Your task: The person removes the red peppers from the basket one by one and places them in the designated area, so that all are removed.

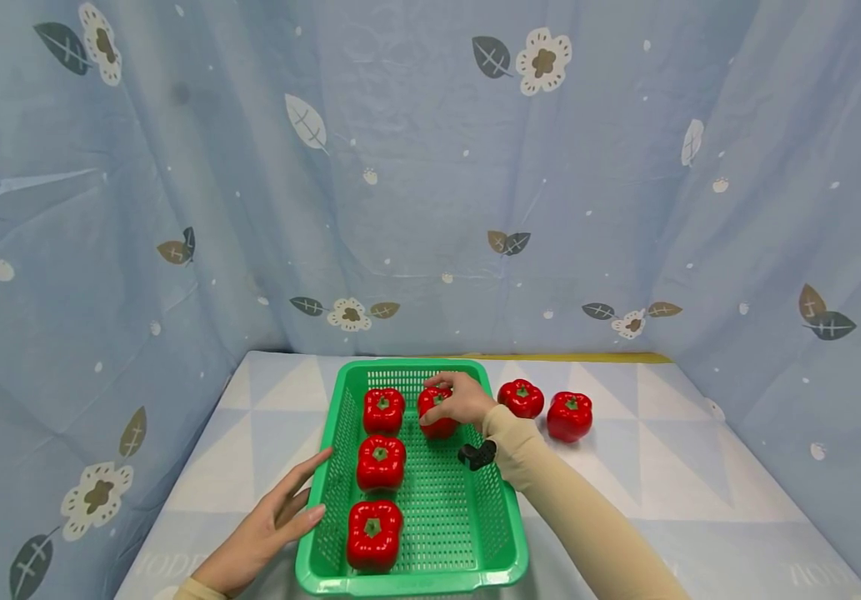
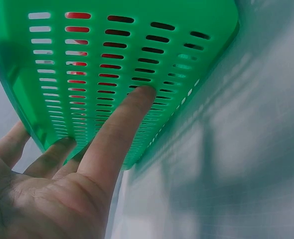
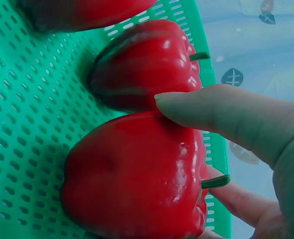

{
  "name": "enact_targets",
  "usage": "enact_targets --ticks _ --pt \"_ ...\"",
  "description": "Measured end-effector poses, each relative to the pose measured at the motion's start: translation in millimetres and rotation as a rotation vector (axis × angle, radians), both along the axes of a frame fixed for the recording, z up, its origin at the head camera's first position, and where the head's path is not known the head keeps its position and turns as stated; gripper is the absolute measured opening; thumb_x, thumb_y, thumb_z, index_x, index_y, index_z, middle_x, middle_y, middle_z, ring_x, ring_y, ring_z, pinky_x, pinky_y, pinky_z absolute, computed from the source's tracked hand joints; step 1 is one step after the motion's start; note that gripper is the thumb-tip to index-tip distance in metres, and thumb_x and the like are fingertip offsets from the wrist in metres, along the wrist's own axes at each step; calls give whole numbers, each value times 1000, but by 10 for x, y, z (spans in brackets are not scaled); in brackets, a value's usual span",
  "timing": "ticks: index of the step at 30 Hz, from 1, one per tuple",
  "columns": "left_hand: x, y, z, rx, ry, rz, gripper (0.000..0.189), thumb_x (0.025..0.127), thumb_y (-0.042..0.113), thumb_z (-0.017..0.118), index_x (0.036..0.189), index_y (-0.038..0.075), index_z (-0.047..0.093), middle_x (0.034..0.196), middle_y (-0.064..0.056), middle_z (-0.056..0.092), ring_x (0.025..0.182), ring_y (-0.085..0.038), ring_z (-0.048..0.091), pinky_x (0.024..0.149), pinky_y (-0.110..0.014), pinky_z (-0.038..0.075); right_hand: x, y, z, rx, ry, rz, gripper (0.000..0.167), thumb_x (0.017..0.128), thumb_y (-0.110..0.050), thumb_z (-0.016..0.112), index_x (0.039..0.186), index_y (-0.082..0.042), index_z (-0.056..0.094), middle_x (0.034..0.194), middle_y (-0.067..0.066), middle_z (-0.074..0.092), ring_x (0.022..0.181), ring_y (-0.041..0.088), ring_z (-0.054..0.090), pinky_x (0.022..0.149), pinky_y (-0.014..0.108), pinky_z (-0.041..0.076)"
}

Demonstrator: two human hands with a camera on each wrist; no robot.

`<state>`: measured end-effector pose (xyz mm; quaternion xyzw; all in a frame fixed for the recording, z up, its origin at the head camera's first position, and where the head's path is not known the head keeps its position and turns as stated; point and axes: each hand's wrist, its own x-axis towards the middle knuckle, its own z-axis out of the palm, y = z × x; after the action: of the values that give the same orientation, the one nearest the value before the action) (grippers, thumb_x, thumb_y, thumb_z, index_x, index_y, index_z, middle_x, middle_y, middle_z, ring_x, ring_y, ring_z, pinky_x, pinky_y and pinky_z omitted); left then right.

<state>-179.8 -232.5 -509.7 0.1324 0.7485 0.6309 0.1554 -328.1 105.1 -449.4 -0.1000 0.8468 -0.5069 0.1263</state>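
A green plastic basket [image 1: 438, 533] with slotted walls stands on the table. My left hand [image 1: 268, 521] lies against its left side, with fairly straight fingers touching the outer wall; the left wrist view shows the thumb [image 2: 119, 134] pressed on the slots. In the back right of the basket, my right hand [image 1: 463, 400] holds a red bell pepper [image 3: 137, 179] between thumb and fingers, green stem up. Whether this pepper touches the basket floor, I cannot tell. Along the basket's left side sit a back pepper [image 1: 383, 410], a middle pepper [image 1: 381, 463] and a front pepper [image 1: 373, 537].
Right of the basket, two more red bell peppers, a nearer-in one [image 1: 522, 398] and an outer one [image 1: 569, 417], stand on the patterned tablecloth [image 1: 670, 467]. A blue curtain [image 1: 430, 183] with flowers and leaves closes off the back and sides.
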Motion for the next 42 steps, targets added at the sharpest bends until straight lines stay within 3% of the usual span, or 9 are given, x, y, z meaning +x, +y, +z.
enact_targets --ticks 42 --pt "-10 -4 -23 11 -6 7 67 116 23 58 175 33 27 181 -12 12 157 -64 18 120 -76 34 20 -20 25 18 -16 9 69 81 -3 92 145 -2 67 137 22 61 110 32 67 93 45 64"
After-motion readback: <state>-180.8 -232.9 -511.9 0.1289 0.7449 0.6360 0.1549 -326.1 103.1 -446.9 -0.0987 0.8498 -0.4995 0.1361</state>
